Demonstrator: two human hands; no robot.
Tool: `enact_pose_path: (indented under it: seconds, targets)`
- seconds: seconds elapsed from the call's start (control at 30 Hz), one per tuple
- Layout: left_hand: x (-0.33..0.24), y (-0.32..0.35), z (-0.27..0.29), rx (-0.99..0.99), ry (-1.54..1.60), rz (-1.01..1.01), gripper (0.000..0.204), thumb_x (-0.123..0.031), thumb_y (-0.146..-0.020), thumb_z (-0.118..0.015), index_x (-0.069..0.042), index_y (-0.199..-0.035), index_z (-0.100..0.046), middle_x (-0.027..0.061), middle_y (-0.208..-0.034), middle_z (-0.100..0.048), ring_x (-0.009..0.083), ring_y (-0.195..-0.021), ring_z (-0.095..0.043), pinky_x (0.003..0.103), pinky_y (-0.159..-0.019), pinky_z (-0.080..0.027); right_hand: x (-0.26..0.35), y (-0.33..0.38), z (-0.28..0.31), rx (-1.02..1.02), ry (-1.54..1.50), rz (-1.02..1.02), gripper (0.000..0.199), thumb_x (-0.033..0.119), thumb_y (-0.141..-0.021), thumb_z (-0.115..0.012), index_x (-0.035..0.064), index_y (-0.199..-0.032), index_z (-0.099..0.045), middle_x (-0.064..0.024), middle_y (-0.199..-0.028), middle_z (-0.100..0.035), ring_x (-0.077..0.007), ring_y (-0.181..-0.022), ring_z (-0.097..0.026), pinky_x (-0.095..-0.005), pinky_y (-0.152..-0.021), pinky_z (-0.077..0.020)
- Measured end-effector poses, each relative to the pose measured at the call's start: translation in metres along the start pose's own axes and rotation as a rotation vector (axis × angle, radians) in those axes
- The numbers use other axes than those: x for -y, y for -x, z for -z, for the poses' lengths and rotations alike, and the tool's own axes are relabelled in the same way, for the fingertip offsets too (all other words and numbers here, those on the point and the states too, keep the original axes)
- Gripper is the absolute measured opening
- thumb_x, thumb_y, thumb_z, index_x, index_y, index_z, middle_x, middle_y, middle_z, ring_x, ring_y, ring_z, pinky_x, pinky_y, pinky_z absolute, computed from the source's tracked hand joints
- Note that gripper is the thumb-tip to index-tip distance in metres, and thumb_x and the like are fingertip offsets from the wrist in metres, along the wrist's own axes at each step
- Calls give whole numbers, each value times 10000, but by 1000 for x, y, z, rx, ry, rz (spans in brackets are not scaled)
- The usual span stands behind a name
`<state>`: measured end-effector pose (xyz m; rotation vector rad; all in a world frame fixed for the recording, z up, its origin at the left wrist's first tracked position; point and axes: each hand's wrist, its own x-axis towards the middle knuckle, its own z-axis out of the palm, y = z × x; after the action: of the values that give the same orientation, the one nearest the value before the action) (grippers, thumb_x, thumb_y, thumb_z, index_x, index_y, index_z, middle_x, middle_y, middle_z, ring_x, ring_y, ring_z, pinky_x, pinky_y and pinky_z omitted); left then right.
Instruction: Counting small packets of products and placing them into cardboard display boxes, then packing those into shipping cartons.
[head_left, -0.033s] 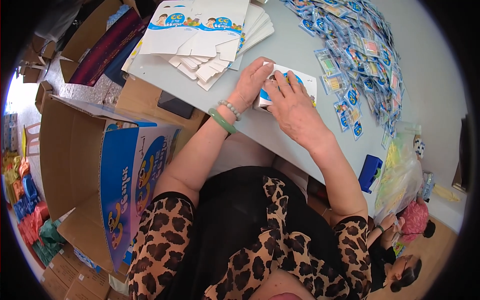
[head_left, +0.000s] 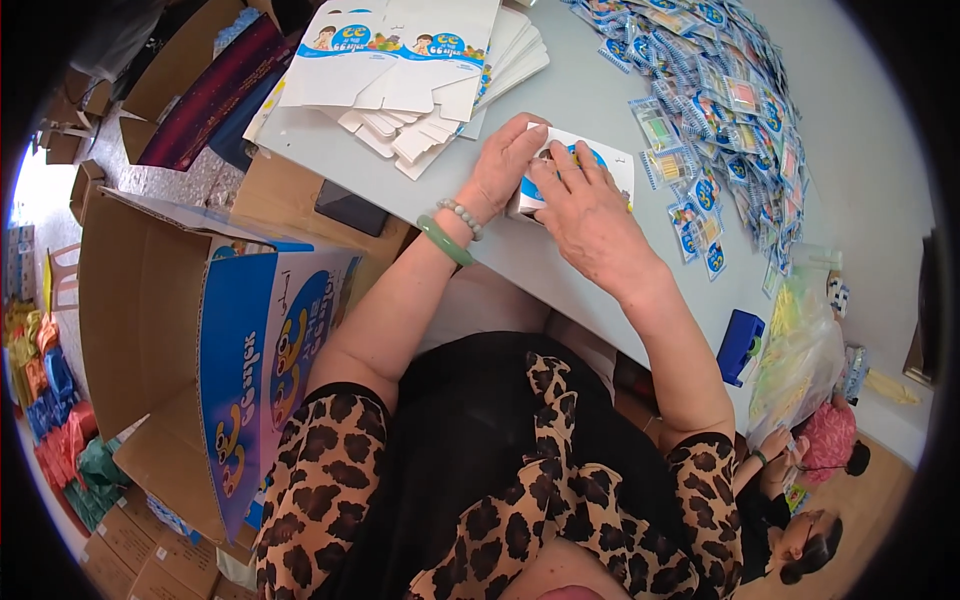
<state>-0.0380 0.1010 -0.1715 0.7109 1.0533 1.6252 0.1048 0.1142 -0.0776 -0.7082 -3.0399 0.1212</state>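
A small white carton (head_left: 619,165) with blue printing stands on the table in front of me. Round its left side curls my left hand (head_left: 503,167), thumb near the top edge, its far fingers hidden behind the box; a green bangle and a beaded bracelet circle that wrist. Across the carton's top lies my right hand (head_left: 590,225), fingers stretched out and slightly apart, touching the printed panel. To the left is a stack of flat, unfolded cartons (head_left: 430,75). Right of the box, a large heap of small printed sachets (head_left: 725,125) spreads over the table.
A blue tape dispenser (head_left: 741,346) stands at the table's right edge, beside a clear plastic bag (head_left: 800,350) with yellowish contents. An open cardboard box (head_left: 150,330) is at my left. A dark flat object (head_left: 350,208) lies below the table edge. Another person (head_left: 790,540) works at lower right.
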Motion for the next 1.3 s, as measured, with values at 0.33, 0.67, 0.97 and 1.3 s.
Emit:
enact_pose_path:
  seconds: [0.33, 0.67, 0.97, 1.3]
  targets:
    - [-3, 0, 0, -5, -71, -17, 253, -263, -943, -499, -33, -999, -588, 20, -873, -547, 101, -826, -471, 255, -737, -429, 12, -5, 6, 42, 63, -22, 451, 171, -877, -612, -7, -1256, -446, -230, -1336, -439, -447, -1259, -400, -494, -989, -417]
    - [-2, -4, 5, 28, -127, -19, 254, -258, -945, -494, -32, -1004, -594, 20, -885, -555, 100, -813, -458, 249, -732, -420, 7, -6, -4, 47, 310, 75, 424, 190, -895, -590, -20, -1242, -467, -218, -1275, -468, -425, -1201, -461, -472, -957, -448]
    - [-7, 0, 3, 35, -92, 3, 284, -266, -944, -502, -21, -1054, -595, 36, -921, -571, 108, -860, -481, 259, -776, -432, 2, 0, -5, -74, 36, 61, 481, 159, -834, -650, -6, -1254, -484, -165, -1325, -459, -385, -1246, -426, -466, -996, -408]
    - [-30, 48, 4, 81, -797, -607, 405, -157, -837, -660, -33, -1211, -562, 160, -1265, -553, 310, -1243, -485, 383, -1037, -379, 1, 38, -34, -328, -154, -28, 504, 41, -772, -674, -30, -1243, -509, -171, -1352, -472, -351, -1275, -429, -463, -1044, -379]
